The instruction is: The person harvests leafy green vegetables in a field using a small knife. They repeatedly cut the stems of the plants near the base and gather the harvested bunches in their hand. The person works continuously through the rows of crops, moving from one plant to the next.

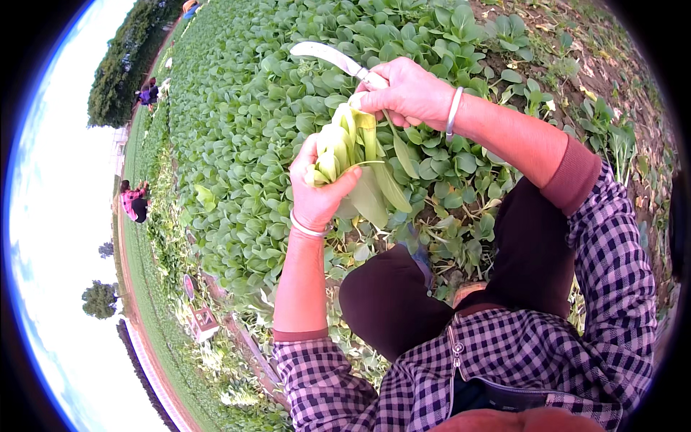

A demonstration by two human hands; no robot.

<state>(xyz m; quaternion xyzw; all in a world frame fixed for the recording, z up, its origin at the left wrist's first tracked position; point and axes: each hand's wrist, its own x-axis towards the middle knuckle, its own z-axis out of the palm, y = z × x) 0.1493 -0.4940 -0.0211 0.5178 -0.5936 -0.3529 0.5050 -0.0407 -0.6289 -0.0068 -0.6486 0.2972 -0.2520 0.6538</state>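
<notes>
My left hand [318, 186] grips a bunch of pale green leafy vegetables [337, 143], like bok choy, by the stalks, with leaves hanging towards my knees. In my right hand [402, 94] is a knife with a curved blade [326, 55] and a light handle; the blade points up and left, away from the bunch. My right thumb and fingers also touch the upper end of the bunch, at a yellowish outer stalk [367, 120]. A narrow loose leaf [404, 154] hangs below the right hand. Part of the knife handle is hidden in my palm.
A dense bed of growing greens [243, 140] spreads in front of me. Bare soil with scattered leaves [599, 59] lies to the right. At left, a box [204, 322] stands among cut greens [237, 397]. A person in pink [135, 202] crouches farther off; others are beyond.
</notes>
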